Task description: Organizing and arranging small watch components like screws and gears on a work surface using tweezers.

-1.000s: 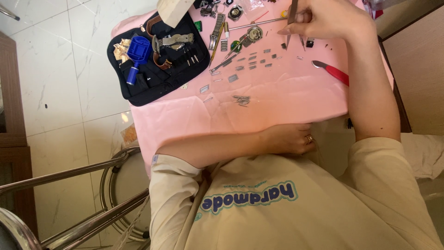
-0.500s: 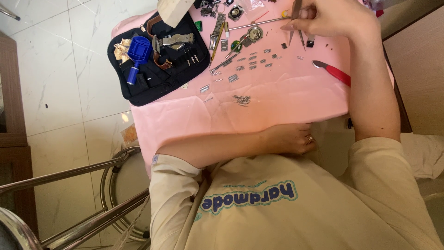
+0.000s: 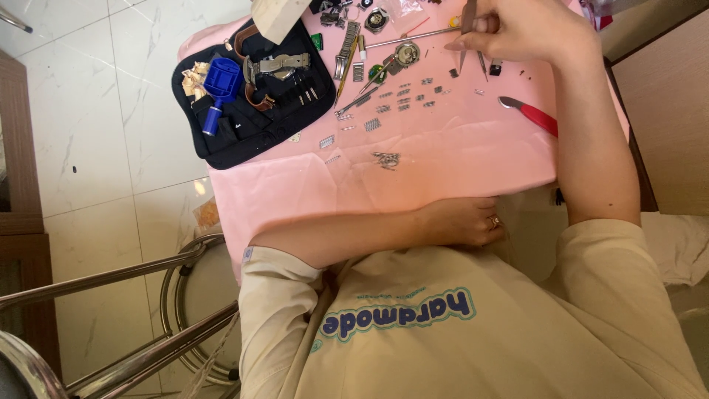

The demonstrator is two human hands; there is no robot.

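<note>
– Right hand (image 3: pixel 528 29), what do you see?

– From my screen it is closed in a pinch on slim metal tweezers (image 3: pixel 468 16), tips pointing down at the far side of the table (image 3: pixel 443 174) and its pink cloth.

– And the left hand (image 3: pixel 461 222)?

– It rests at the near edge of the table, fingers loosely curled. I cannot tell if it holds anything.

– How far along?

– I judge it well into taking the watch band apart. Many loose links (image 3: pixel 402 96) lie in rows just left of the tweezers, with a small heap of pins (image 3: pixel 385 158) nearer me. A bracelet piece (image 3: pixel 347 48) and a watch case (image 3: pixel 405 53) lie unworked beside the black tool pouch (image 3: pixel 251 118).
</note>
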